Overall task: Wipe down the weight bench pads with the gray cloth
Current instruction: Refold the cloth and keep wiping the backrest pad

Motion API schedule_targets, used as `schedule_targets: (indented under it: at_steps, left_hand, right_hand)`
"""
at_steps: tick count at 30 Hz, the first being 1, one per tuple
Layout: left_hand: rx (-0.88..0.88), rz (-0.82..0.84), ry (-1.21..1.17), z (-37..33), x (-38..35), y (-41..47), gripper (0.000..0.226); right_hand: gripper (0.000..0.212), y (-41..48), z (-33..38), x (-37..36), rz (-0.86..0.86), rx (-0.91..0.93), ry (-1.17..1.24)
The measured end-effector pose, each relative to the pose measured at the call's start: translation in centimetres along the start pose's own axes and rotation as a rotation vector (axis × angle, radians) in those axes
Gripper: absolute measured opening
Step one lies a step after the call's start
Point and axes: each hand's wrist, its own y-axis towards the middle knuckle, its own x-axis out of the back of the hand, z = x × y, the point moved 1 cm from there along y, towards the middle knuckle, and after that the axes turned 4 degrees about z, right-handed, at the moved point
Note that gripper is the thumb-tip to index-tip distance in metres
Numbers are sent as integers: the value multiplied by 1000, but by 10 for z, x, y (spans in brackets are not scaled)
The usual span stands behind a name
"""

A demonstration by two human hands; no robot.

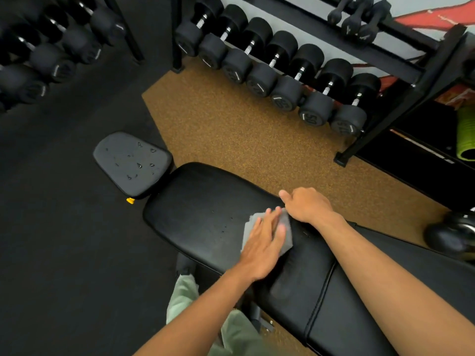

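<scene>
The black weight bench runs from lower right to the middle: a long back pad (205, 204) and, beyond it at the left, a small seat pad (131, 163) dotted with droplets. A folded gray cloth (284, 240) lies on the back pad near its far edge. My left hand (262, 245) lies flat on the cloth, fingers spread. My right hand (305, 204) rests at the pad's far edge, its fingers curled on the cloth's far corner. A few droplets sit on the back pad left of the cloth.
A rack of black dumbbells (282, 80) stands behind the bench, another rack (51, 52) at the far left. A kettlebell (452, 235) sits on the brown floor mat (244, 140) at the right. A green roll (466, 134) lies at the right edge. My green trouser leg (185, 296) is beside the bench.
</scene>
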Motion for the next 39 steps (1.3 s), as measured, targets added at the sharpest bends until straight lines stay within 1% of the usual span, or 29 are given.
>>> schedule_targets:
  at_steps: [1,2,4,6,9,15,19,20,24,26,29,32,35,37,39]
  left_hand:
    - [-19,7,-30,-2,5,15,60]
    - [-48,16,-12,0,9,29,57]
    - [-106,26,127,8,12,52,54]
    - [-119,30,233,17,18,72,54]
    - [-84,46,292,29,36,98,53]
    - [-5,64,356,87,88,158,51]
    - [29,89,453,102,116,190,33]
    - [34,94,478,106,122,198,33]
    - [25,115,592,120,144,220,46]
    - [10,124,664,124,153,228,44]
    - [74,133,725,129,161,239,39]
    - [137,151,707,119,156,238,38]
    - [21,181,719,81,133,213,39]
    - [-82,244,723,48,111,192,39]
    - [-115,280,685,21,89,172,41]
  right_hand:
    - [65,2,2,1,-6,-28,19]
    - [66,4,4,2,-19,-58,43]
    - [64,8,9,2,-58,-121,74]
    - [67,13,15,0,-91,-158,81]
    - [64,21,26,-5,-72,-177,79]
    - [51,38,51,-18,-16,-215,35]
    - [45,47,61,-22,-29,-272,36]
    - [44,49,63,-23,-34,-285,35]
    - [42,59,69,-29,-34,-317,64]
    - [42,62,67,-31,-33,-341,93]
    - [43,61,64,-34,-29,-353,117]
    - [43,54,64,-34,-51,-351,155]
    - [39,43,65,-28,-164,-336,220]
    - [37,37,64,-23,-254,-324,243]
    - [36,30,63,-17,-330,-300,272]
